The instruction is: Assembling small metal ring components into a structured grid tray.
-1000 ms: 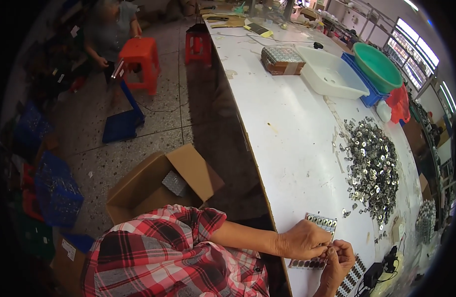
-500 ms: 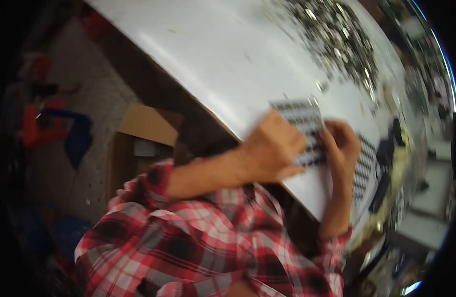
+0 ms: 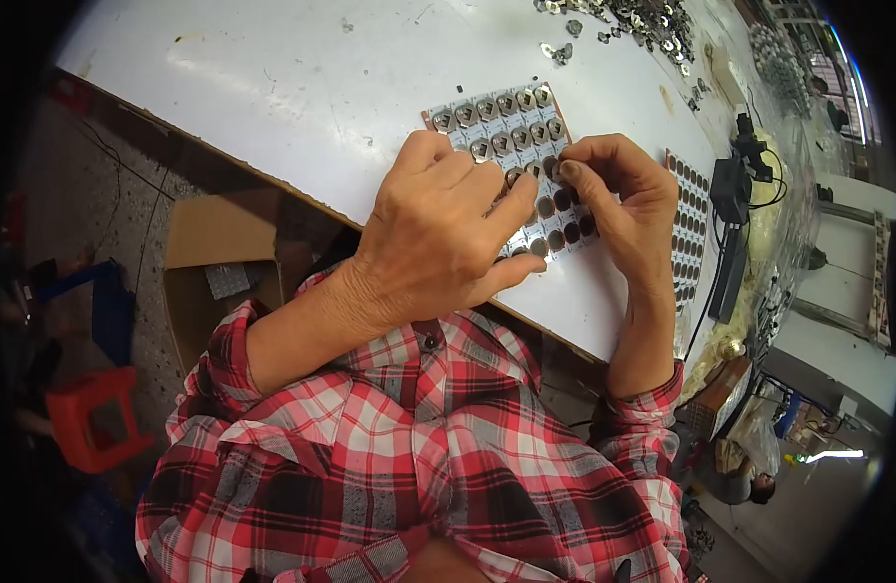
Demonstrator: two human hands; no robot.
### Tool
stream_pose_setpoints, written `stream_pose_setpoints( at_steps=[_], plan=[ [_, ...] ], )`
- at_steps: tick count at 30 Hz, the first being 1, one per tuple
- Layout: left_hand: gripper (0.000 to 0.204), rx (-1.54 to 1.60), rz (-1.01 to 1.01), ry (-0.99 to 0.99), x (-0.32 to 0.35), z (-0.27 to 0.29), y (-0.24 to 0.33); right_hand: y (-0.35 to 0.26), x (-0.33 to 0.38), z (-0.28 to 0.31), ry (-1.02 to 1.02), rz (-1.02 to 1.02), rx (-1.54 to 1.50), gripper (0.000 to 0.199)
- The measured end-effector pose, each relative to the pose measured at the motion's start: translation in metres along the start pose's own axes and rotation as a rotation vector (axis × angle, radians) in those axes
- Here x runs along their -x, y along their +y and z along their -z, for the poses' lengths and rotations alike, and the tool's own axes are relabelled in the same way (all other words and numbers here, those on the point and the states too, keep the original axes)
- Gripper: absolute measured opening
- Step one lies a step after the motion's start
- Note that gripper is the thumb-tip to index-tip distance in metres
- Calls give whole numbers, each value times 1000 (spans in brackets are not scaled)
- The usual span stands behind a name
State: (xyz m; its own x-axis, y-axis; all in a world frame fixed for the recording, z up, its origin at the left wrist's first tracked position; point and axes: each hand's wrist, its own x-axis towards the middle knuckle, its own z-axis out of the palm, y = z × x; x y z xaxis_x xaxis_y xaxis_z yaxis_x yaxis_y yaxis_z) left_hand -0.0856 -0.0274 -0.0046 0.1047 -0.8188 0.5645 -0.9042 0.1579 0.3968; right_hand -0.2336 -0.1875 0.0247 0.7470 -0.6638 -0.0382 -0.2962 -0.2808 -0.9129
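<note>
A panel of small circuit boards [image 3: 555, 255] lies on the white table in front of me. Silvery metal clips [image 3: 507, 104] sit on its far rows; the nearer rows show bare dark round discs. My left hand [image 3: 443, 219] reaches over the panel's left side, index finger and thumb stretched apart, the other fingers bent. Its index fingertip is at a middle row. My right hand [image 3: 623, 194] is at the right edge, thumb and index finger pinched over a round spot in that row. What the pinch holds is too small and covered to make out.
Loose metal clips [image 3: 652, 24] lie heaped at the table's far right. Another disc panel [image 3: 688, 223] rests right of my right forearm, beside a black power strip with plugs [image 3: 730, 194]. An open cardboard box [image 3: 220, 233] and a red stool [image 3: 98, 418] stand on the floor at left.
The view has swung and cleared of blur, with the panel now further left and higher in it. My left hand has opened from a more closed shape; both hands stay at the panel.
</note>
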Motion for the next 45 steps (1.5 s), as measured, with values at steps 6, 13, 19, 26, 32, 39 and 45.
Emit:
stream_pose_setpoints(
  at_steps=[6,13,19,26,32,39,45],
  plan=[
    [70,35,-12,-3,-2,0,-4,4,-2,-8,76,62,30,12],
    [71,5,-12,-25,0,-2,-2,1,-1,-5,10,66,77,10],
    [61,17,-5,-13,-1,-3,0,0,-2,-1,-15,70,146,8],
    [61,11,-19,-4,-4,4,-2,-3,-17,-2,88,-13,68,11],
    [71,148,-26,56,2,1,-2,6,-75,13,142,349,426,26],
    [64,127,-22,131,9,-15,1,28,-107,18,117,430,504,13],
    [49,127,28,124,7,-12,-3,22,-74,35,161,96,212,9]
  ],
)
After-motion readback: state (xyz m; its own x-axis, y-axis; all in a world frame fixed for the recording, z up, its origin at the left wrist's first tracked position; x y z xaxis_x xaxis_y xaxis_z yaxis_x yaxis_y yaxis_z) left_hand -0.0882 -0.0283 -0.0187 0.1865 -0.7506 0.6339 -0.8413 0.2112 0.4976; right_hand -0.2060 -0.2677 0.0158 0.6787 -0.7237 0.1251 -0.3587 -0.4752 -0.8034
